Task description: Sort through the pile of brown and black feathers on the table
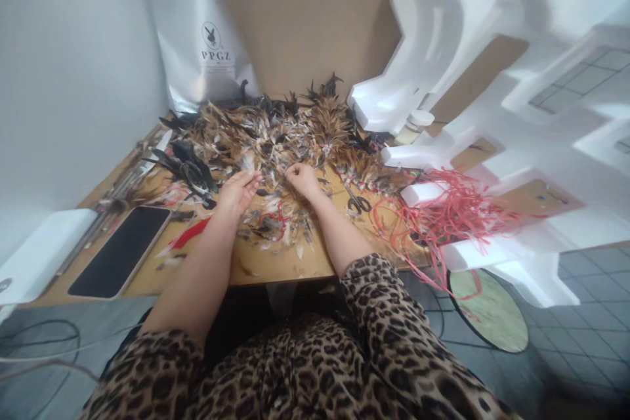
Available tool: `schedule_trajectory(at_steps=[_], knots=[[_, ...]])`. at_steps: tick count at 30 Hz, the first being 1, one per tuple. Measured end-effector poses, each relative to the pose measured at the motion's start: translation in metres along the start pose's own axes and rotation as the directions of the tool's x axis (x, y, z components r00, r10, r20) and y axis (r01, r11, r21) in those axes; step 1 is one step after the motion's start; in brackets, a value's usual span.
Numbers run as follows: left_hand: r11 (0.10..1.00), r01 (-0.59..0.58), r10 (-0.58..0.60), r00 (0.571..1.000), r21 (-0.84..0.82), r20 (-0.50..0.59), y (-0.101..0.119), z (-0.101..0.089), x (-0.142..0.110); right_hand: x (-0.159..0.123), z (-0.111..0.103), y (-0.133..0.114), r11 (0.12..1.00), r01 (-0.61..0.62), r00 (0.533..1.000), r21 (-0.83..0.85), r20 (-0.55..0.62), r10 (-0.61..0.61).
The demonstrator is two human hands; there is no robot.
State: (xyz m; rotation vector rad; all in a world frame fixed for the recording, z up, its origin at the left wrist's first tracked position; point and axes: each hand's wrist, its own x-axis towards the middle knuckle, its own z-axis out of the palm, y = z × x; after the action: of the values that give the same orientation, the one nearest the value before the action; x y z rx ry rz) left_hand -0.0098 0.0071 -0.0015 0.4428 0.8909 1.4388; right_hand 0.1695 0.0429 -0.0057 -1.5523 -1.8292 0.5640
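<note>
A big heap of brown, black and white feathers (290, 128) covers the back of a low wooden table (275, 266). My left hand (239, 190) rests at the heap's near edge, palm up, fingers loosely apart and reaching into the feathers. My right hand (301, 178) is curled into a loose fist at the heap's edge, pinching something small that I cannot make out. Loose feathers and a red cord (276, 216) lie between my forearms.
Black scissors (358, 202) lie right of my right arm. A tangle of red strips (447, 210) spills off the table's right side. White foam blocks (492, 79) stand at right. A dark phone (121, 249) lies at left, a silver bag (197, 39) at the back.
</note>
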Motion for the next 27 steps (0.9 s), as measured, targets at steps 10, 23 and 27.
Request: schedule_trajectory(at_steps=[10, 23, 27], knots=[[1.0, -0.002, 0.003, 1.0, -0.01, 0.028, -0.001, -0.003, 0.003, -0.016, 0.007, -0.024, 0.947, 0.1, 0.995, -0.304, 0.033, -0.094], [1.0, 0.008, -0.007, 1.0, -0.007, 0.03, -0.003, -0.004, 0.004, -0.015, 0.018, -0.036, 0.918, 0.008, 0.999, -0.396, 0.048, 0.012], [1.0, 0.005, -0.005, 0.999, -0.013, 0.032, -0.003, -0.005, 0.004, -0.007, 0.014, -0.028, 0.978, -0.121, 0.991, -0.168, 0.028, 0.127]])
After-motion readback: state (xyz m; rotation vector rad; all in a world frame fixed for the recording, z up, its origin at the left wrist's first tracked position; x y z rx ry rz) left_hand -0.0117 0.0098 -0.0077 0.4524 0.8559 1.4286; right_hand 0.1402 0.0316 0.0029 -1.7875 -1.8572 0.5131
